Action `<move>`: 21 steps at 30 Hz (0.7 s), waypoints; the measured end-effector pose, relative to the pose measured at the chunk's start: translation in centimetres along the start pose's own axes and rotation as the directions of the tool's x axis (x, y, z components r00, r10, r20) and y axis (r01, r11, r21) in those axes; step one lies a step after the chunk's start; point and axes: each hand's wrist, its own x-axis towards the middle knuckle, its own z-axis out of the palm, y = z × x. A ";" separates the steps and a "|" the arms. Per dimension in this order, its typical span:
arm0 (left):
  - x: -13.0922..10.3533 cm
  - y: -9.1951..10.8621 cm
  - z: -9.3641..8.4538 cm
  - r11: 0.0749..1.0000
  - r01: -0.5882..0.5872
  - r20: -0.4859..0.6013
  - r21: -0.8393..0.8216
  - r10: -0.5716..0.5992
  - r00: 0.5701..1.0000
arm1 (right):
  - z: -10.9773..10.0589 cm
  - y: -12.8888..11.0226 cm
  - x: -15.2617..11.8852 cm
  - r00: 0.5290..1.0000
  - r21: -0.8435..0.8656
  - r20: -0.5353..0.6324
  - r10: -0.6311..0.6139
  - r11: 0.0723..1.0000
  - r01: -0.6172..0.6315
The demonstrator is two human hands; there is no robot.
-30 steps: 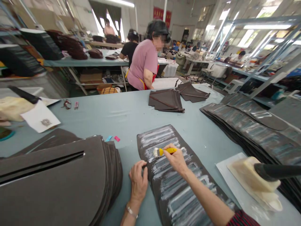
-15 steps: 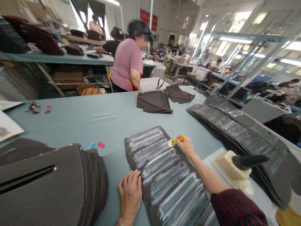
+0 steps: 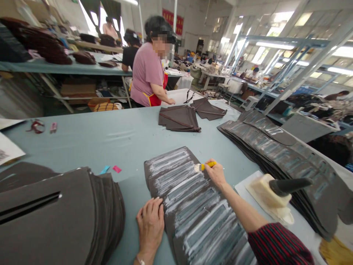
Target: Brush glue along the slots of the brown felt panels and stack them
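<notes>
yellow-handled brush pinched in the right hand's grip, left hand laid at the dark panel's edge

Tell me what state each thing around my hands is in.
Brush: held in the right hand, bristles whitened
Dark panel under the brush: lying flat, streaked white
Left stack: top piece slotted, without white streaks
Right stack: top pieces streaked

Coated panel cut off at bottom, dark stack cropped at left, red banner's lettering blurred, probably characters
</notes>
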 end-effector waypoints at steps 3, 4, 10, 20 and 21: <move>0.2 -0.2 -0.3 0.998 0.027 0.041 -0.059 -0.024 0.999 | -0.4 -0.2 -0.7 0.995 -0.023 -0.091 0.031 0.999 -0.033; 0.3 -0.3 -0.4 0.995 0.039 0.049 -0.093 -0.035 0.998 | -0.7 -0.5 -1.3 0.995 -0.004 -0.095 0.033 0.999 -0.033; -1.1 0.2 -1.6 0.967 0.064 0.016 -0.245 -0.062 0.998 | -0.9 -4.9 -8.6 0.990 0.252 0.142 -0.001 0.967 -0.035; -6.8 4.1 -1.4 0.997 -0.071 0.069 -0.007 0.071 0.995 | -0.6 -3.9 -12.8 0.927 0.280 0.359 -0.106 0.960 0.001; -6.8 4.0 -1.5 0.997 -0.078 0.080 -0.002 0.078 0.994 | -1.6 -2.3 -11.5 0.949 0.238 0.310 -0.054 0.971 -0.023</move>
